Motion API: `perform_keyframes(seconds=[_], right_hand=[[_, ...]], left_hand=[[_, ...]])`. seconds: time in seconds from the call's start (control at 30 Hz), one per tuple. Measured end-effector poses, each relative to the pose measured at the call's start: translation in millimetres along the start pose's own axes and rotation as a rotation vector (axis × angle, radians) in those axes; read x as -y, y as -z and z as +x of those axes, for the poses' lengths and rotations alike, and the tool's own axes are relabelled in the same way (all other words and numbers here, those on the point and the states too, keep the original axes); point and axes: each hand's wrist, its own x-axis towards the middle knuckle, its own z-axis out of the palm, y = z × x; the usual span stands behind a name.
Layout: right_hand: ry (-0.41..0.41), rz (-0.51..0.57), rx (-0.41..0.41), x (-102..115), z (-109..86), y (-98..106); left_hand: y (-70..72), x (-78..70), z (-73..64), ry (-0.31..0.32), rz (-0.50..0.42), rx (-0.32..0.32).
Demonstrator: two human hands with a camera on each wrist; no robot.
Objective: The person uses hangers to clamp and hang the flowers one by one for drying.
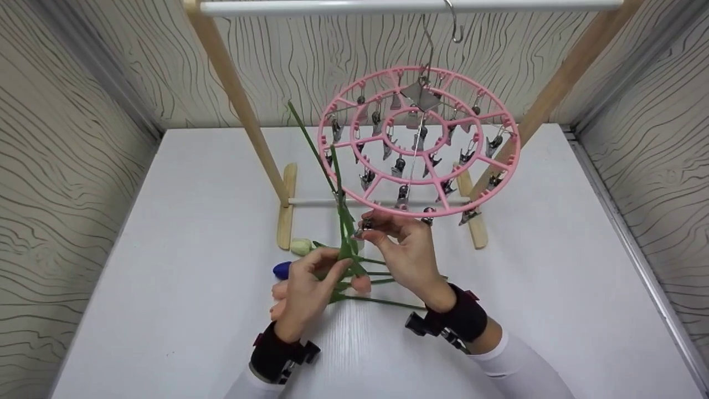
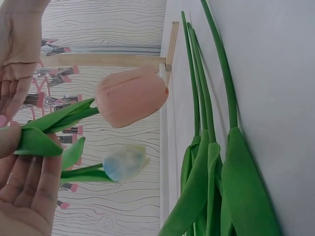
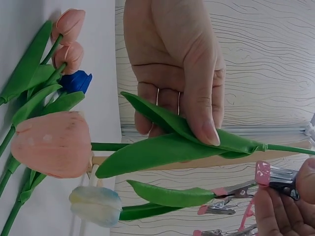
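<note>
My left hand pinches a pink artificial tulip by its green leaves, its bloom pointing down and its stem rising. My right hand holds a small metal clip with pink tips between thumb and fingers, close beside that tulip's stem. The clip is at the lower left edge of a round pink hanging rack. Behind the pink tulip, a white-blue tulip hangs bloom down, its leaf end at another clip.
More tulips lie on the white table, among them a blue one, a pale one and pink ones. The rack hangs from the white bar of a wooden stand. A spare metal hook hangs there too.
</note>
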Motion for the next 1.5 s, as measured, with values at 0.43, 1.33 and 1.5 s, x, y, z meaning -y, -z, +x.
perform_keyframes(seconds=[0.43, 1.33, 1.5], right_hand=[[0.012, 0.047, -0.016, 1, 5.0, -2], [0.034, 0.022, -0.024, 2, 3.0, -8], [0.021, 0.038, -0.017, 1, -0.4, -9]], left_hand=[[-1.9, 22.2, 0.7, -0.019, -0.011, 0.027], [-6.4, -5.0, 10.4, -0.099, 0.094, 0.014], [-5.0, -2.2, 11.5, -0.080, 0.094, 0.009]])
